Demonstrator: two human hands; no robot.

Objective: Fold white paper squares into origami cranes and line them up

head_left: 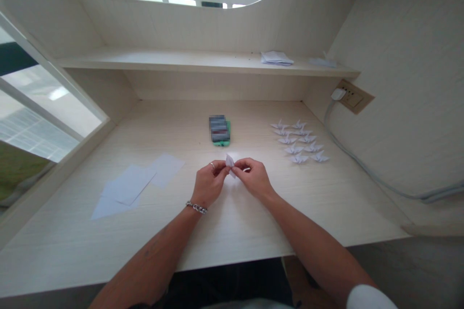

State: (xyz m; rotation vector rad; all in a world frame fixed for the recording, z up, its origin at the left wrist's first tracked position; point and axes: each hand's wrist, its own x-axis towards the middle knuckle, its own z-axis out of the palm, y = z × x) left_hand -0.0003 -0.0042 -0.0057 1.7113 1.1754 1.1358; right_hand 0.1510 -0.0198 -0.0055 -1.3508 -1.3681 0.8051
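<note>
A small piece of folded white paper (229, 160) is pinched between both hands over the middle of the desk. My left hand (210, 181), with a ring and a chain bracelet, grips its left side between thumb and fingers. My right hand (253, 176) pinches the right side. The fingertips hide part of the folds. To the right, several white paper cranes (299, 147) stand in two columns. On the left lie several flat sheets of white paper (136, 183), partly overlapping.
Beyond my hands lies a small dark, blurred item with a green edge (219, 130). A shelf (163, 60) runs along the back, bearing a folded white paper stack (276, 58). At right, a plug (338, 94) sits in the wall socket (357, 98), its grey cable (362, 166) trailing down the wall.
</note>
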